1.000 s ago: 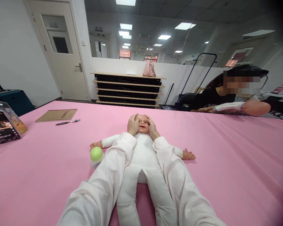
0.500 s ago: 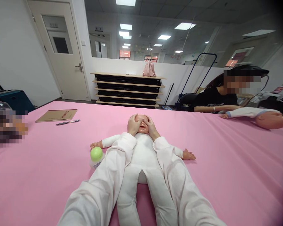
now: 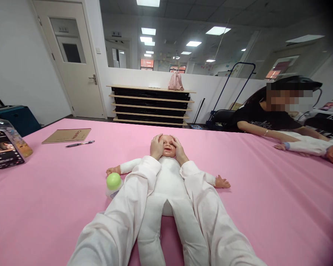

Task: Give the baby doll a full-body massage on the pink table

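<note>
A baby doll [image 3: 170, 176] in a white cloth suit lies on its back, its head away from me and its arms spread. My left hand [image 3: 157, 147] cups the left side of its head, fingers curved around the crown. On the other side of the head, my right hand [image 3: 179, 148] is cupped the same way, its thumb at the brow. Between my hands the doll's eyes and mouth show. Beside my left forearm stands a small bottle with a green cap [image 3: 113, 181], partly hidden by my sleeve.
The pink-covered table [image 3: 58, 207] holds a brown notebook [image 3: 68, 135], a pen [image 3: 80, 144], a phone [image 3: 5, 149] and a plastic bottle [image 3: 21, 142]. At the right, a person in black [image 3: 266, 120] handles a second doll [image 3: 310, 144]. Shelves [image 3: 152, 105] stand behind the table.
My thumbs have moved outward from the doll's eyes, uncovering them, while my palms stay at its head. At the right, the person and the second doll have shifted right and nearer.
</note>
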{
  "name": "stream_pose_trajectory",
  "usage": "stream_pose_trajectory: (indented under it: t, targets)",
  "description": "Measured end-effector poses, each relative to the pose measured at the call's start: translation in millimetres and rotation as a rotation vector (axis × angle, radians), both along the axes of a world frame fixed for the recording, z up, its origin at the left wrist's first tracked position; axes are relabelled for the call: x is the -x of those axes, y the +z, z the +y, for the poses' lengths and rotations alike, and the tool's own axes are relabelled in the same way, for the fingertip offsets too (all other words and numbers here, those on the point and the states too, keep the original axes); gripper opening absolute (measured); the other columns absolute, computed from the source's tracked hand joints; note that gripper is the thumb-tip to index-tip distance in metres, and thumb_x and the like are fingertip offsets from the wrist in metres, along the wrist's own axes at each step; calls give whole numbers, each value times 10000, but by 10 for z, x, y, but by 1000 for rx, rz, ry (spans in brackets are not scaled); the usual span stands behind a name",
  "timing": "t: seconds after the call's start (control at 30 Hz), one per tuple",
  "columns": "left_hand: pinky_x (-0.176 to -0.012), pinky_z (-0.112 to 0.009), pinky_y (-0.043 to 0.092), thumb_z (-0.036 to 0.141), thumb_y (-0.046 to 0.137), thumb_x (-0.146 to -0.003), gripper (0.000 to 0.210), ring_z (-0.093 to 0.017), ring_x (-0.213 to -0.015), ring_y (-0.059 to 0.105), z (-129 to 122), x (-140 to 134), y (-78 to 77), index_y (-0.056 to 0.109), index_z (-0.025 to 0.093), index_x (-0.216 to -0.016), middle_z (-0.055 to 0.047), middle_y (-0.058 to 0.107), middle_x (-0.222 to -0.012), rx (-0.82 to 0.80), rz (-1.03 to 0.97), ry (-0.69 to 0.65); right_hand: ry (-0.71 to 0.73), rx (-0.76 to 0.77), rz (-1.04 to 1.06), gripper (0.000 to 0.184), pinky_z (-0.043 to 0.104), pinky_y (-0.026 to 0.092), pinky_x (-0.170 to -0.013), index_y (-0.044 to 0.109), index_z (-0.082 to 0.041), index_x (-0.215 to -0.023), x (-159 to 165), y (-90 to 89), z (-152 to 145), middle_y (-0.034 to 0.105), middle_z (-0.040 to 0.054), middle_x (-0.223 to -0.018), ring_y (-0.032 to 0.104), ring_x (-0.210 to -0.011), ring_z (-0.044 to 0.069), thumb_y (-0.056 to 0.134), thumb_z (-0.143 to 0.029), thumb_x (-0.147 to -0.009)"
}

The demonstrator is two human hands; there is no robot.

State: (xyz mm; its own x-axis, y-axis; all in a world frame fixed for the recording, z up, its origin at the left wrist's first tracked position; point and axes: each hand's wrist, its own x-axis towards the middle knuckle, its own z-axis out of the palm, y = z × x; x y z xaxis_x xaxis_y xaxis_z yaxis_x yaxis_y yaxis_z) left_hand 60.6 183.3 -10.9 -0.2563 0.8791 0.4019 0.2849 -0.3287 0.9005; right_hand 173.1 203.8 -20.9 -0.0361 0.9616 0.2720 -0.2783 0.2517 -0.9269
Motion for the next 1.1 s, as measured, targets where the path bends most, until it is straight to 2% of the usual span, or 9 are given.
stream_pose_trajectory:
  t: [0.23, 0.4, 0.57, 0.87, 1.1]
  targets:
    - [-981, -293, 349, 165, 336, -768, 386, -174, -1114, 468, -10, 0, 14, 571, 160, -1075, -53, 551, -1170, 15, -50, 1, -19, -18, 15, 365, 365, 252, -1044, 579, -240, -934, -4, -51, 48, 551, -15, -1122, 398, -1165, 211, 482, -300, -587]
    - [-979, -278, 349, 139, 330, -754, 403, -161, -1114, 468, -6, 8, 5, 565, 176, -1079, -37, 548, -1172, 17, -40, 5, -25, -24, -4, 359, 370, 293, -1017, 568, -237, -945, 13, -40, 25, 548, 1, -1106, 418, -1136, 214, 482, -350, -614]
    - [-974, -305, 347, 231, 433, -773, 343, -184, -1104, 473, -19, 18, 14, 551, 168, -1089, -61, 550, -1163, -19, 35, -2, -20, -11, -42, 404, 373, 323, -992, 530, -238, -967, 37, 9, -30, 527, 18, -1090, 457, -1079, 209, 571, -413, -605]
    - [-953, -304, 362, 262, 541, -725, 385, -194, -1082, 486, -50, 5, 30, 545, 165, -1097, -75, 550, -1159, -18, 60, 29, -32, -23, -76, 402, 363, 298, -1006, 519, -240, -953, 31, 21, -33, 504, 16, -1099, 433, -1105, 210, 585, -370, -578]
    - [-967, -287, 355, 200, 397, -778, 352, -172, -1099, 476, -20, 6, 21, 552, 157, -1091, -66, 548, -1163, -1, 13, 8, -7, -33, -28, 367, 381, 292, -1012, 535, -238, -955, 12, -5, -24, 530, 14, -1101, 445, -1094, 211, 528, -358, -609]
